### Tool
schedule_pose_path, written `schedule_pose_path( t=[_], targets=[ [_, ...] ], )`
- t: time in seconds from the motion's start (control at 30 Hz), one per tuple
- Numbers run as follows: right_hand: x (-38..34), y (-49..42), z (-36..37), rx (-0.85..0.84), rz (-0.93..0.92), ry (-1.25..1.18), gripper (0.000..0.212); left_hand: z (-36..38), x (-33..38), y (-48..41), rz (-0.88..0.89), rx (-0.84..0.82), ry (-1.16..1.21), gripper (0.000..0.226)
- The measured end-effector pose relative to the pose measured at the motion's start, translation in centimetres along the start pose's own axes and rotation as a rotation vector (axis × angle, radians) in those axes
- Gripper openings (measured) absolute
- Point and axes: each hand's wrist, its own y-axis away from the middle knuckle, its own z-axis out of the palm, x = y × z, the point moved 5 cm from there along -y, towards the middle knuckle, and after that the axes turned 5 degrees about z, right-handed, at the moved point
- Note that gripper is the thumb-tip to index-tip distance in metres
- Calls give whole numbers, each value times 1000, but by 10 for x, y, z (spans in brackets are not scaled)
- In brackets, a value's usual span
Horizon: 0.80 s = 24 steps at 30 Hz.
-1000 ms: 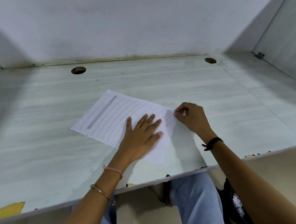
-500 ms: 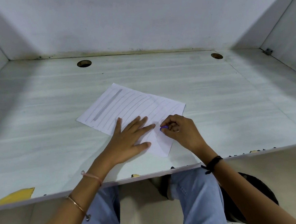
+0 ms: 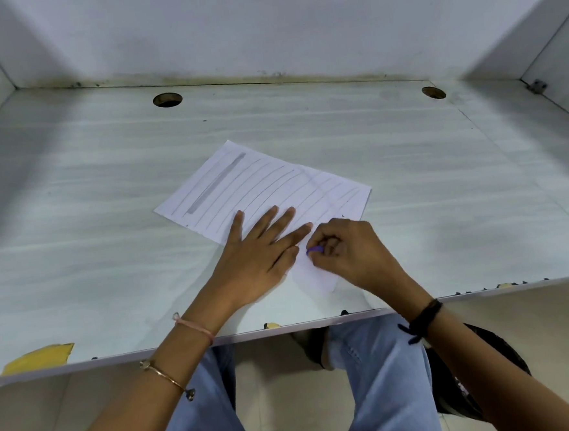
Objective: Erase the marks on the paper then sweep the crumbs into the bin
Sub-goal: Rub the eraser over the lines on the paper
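You're mid-erase: your left hand [image 3: 259,254] lies flat, pinning the paper [image 3: 352,198], your right hand [image 3: 349,251] pinches the purple eraser [image 3: 314,249] just beside it, and next you rub out the pencil lines [image 3: 260,180] beyond your fingers.

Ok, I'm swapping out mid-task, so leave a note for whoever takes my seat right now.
Left hand: flat on the paper, pinning it to the desk.
Right hand: pinches the purple eraser on the sheet's near right part.
Done: the near corner looks blank.
Left: pencil lines across most of the sheet, then the whole sweeping step.
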Motion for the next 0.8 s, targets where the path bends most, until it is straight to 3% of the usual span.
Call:
schedule_pose_path(
  t=[0.1,0.23,0.4,0.5,0.57,0.7,0.8],
  targets=[
    [-7,7,7,-179,-6,-21,4,0,-1,0,1,6,-3,61],
    [8,-17,-15,69,78,-42,7,1,-1,1,11,15,-16,58],
    [-12,6,8,-239,-18,-34,7,1,-2,0,12,11,-15,60],
    [7,-21,-17,6,58,-9,9,1,-2,0,16,14,-27,57],
    [4,-20,-17,40,46,25,8,2,-1,0,14,10,-27,57],
    [-11,7,6,-250,-21,-5,6,1,-2,0,11,5,-15,60],
    [13,-20,-20,13,81,1,8,1,-2,1,25,13,-20,58]
  ],
)
